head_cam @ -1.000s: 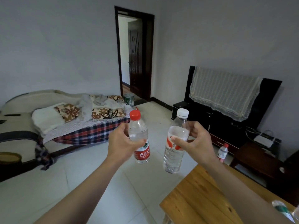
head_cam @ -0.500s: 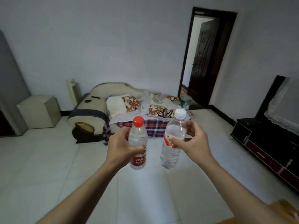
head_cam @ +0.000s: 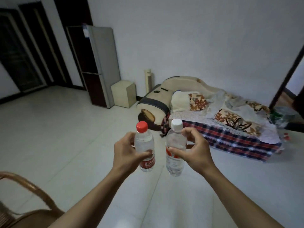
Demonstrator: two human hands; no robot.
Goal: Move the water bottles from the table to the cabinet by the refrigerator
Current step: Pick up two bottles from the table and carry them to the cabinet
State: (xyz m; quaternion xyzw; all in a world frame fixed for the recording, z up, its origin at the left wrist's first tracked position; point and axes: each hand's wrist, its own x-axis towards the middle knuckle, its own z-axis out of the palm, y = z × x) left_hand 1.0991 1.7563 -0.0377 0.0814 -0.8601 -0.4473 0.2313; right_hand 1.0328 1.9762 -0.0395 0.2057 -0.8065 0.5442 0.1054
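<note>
Bottles (head_cam: 144, 146) aloft, open floor (head_cam: 65, 137) ahead

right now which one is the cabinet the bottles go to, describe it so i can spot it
Find the tall grey refrigerator against the far wall. The cabinet is the low cream box on the floor just to its right, before the sofa. It is plain, squat and pale, unlike the tall refrigerator.

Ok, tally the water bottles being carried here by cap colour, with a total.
Red-capped bottle, in the left hand: 1
White-capped bottle, in the right hand: 1
Total carried: 2
</note>
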